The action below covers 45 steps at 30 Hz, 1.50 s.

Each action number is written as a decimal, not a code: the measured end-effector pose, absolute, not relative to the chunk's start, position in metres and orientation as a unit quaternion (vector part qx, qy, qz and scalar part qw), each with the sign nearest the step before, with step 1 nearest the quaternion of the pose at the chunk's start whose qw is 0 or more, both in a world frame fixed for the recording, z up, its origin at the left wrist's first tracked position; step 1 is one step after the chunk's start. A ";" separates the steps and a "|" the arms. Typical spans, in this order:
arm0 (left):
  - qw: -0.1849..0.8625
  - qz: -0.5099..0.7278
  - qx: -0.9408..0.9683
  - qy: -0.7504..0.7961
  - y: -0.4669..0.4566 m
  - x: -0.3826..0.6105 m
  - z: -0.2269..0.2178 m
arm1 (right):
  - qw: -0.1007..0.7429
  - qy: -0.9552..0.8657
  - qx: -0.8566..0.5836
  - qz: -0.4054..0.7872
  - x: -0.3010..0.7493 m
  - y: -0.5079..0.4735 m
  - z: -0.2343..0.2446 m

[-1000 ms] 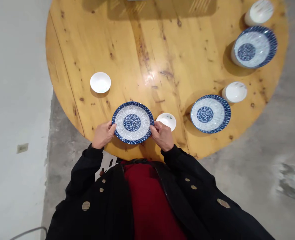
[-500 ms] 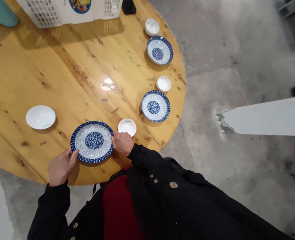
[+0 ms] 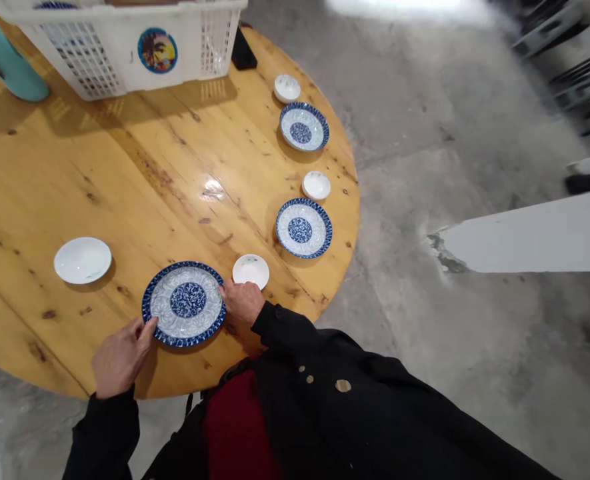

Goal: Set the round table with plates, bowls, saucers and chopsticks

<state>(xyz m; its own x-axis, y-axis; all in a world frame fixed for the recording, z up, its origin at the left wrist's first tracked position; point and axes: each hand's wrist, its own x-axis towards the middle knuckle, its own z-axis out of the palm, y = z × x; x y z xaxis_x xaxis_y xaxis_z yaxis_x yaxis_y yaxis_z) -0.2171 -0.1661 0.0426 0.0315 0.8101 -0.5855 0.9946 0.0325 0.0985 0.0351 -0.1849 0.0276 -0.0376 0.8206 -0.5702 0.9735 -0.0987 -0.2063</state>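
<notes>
A blue-and-white patterned plate [image 3: 185, 303] lies flat near the front edge of a round wooden table [image 3: 125, 180]. My left hand [image 3: 119, 360] is at its near-left rim, fingers curled and fingertips on the edge. My right hand [image 3: 243, 300] grips the right rim with bent fingers. A small white bowl [image 3: 251, 270] sits just beyond my right hand. To the left stands a white saucer [image 3: 82, 260].
Along the table's right edge run a second blue plate [image 3: 303, 228], a small white bowl [image 3: 316, 185], a third blue plate [image 3: 304, 126] and another small bowl [image 3: 287, 88]. A white plastic basket [image 3: 119, 40], a teal object [image 3: 5, 60] and a black object [image 3: 243, 53] stand at the back.
The view has swung to the right and back, bringing the basket into sight. Both hands stay at the plate's rim; my left hand has slid toward the near-left edge.
</notes>
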 end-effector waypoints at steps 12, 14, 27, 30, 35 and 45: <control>0.369 0.013 0.647 0.667 -0.162 -0.224 0.021 | -0.150 0.456 0.672 -0.564 0.028 -0.208 0.010; 0.360 0.043 0.650 0.668 -0.159 -0.222 0.014 | -0.181 0.426 0.679 -0.570 0.025 -0.208 0.000; 0.265 0.104 0.635 0.718 -0.197 -0.199 0.065 | -0.304 0.383 0.597 -0.636 0.045 -0.240 0.030; 0.238 0.112 0.646 0.716 -0.212 -0.165 0.083 | -0.320 0.369 0.591 -0.643 0.078 -0.250 0.044; 0.233 0.129 0.667 0.696 -0.246 -0.067 0.100 | -0.327 0.391 0.608 -0.608 0.176 -0.285 0.060; 0.425 0.141 0.639 0.625 -0.320 0.174 0.063 | -0.288 0.420 0.727 -0.461 0.413 -0.388 0.068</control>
